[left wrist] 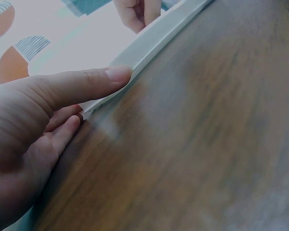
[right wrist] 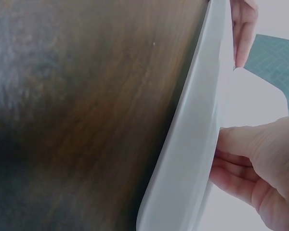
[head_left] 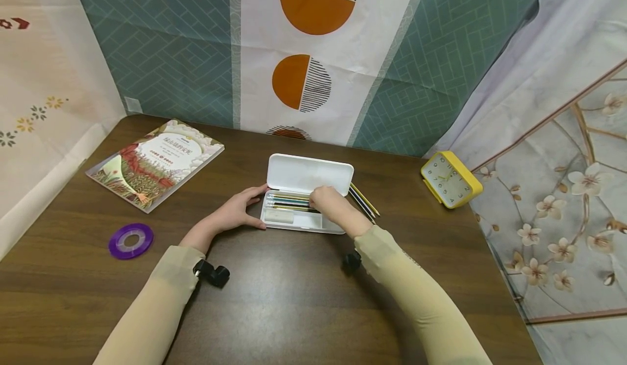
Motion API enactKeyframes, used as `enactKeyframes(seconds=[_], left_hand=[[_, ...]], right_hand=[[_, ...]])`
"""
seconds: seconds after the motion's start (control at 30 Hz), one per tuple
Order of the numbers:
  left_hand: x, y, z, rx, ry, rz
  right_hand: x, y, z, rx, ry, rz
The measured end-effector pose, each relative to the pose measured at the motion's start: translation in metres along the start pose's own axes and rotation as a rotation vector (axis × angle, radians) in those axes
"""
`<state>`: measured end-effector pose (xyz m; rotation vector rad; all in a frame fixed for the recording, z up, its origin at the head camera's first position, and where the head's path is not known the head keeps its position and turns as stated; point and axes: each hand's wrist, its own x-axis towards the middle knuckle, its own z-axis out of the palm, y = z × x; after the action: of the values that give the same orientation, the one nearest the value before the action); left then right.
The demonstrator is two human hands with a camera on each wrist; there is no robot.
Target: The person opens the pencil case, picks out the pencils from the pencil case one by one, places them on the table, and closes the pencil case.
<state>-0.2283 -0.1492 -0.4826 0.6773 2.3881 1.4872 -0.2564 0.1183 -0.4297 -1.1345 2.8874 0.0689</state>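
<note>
An open white pencil case lies on the table, its lid tipped back. Inside, several pencils lie in a row behind a whitish eraser. The left hand grips the case's left end, thumb at the front corner and fingers at the back. In the left wrist view, that thumb presses the front wall. My right hand reaches into the case, curled fingers pinching at the pencils' right ends. The case wall hides those fingertips in the right wrist view.
More pencils lie on the table right of the case. A yellow clock stands farther right. At left are a picture book and a purple roll of tape. Patterned cloth hangs behind the table's back edge.
</note>
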Motion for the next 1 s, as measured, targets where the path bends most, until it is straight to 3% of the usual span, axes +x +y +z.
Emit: enactKeyframes(seconds=[0.57, 1.0], left_hand=[[0.0004, -0.0038, 0.0008, 0.004, 0.003, 0.020], [0.0005, -0.0035, 0.0000, 0.012, 0.004, 0.021]], right_hand=[[-0.0045, 0.0029, -0.0051, 0.066, -0.040, -0.004], [-0.0036, 0.0076, -0.0058, 0.156, -0.028, -0.015]])
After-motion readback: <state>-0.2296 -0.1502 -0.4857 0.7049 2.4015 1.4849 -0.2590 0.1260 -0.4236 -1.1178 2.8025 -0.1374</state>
